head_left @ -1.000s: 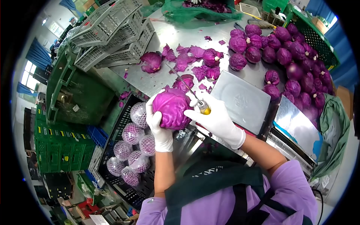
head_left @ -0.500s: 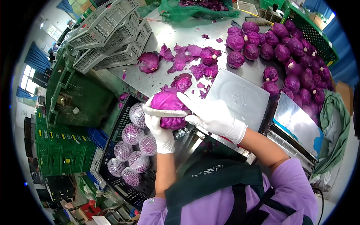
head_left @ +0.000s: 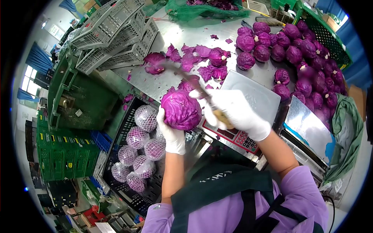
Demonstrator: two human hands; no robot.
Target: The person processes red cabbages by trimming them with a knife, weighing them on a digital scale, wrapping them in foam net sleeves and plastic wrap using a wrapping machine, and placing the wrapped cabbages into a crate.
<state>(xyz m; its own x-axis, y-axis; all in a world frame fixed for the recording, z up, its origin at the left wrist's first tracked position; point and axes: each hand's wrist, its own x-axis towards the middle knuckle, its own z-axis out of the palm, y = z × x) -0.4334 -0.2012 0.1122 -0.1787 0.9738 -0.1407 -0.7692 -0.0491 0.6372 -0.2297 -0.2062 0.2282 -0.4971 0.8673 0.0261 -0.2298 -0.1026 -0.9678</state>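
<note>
A red cabbage [head_left: 181, 110] rests in my gloved left hand [head_left: 171, 134], whose fingers curl round its left side and underside. My gloved right hand [head_left: 237, 110] grips a knife [head_left: 190, 82] by its yellowish handle. The blade is blurred and points up and left, over the loose leaves, apart from the cabbage. Below my right hand lies a scale with a flat metal pan [head_left: 251, 91] and a red keypad panel [head_left: 247, 141]. Trimmed purple leaves [head_left: 189, 61] are scattered on the metal table [head_left: 159, 86] beyond the cabbage.
A big heap of red cabbages [head_left: 295, 50] covers the table's right side. At lower left, a black crate [head_left: 110, 167] holds several net-wrapped cabbages [head_left: 144, 167]. Grey crates [head_left: 110, 29] are stacked at the back left, beside a green bin [head_left: 83, 105]. Green netting [head_left: 206, 15] lies at the far edge.
The knife has come away from the cabbage, swinging up with my right hand, which moved right and lower. The cabbage now sits in my left hand alone, turned and slightly further right.
</note>
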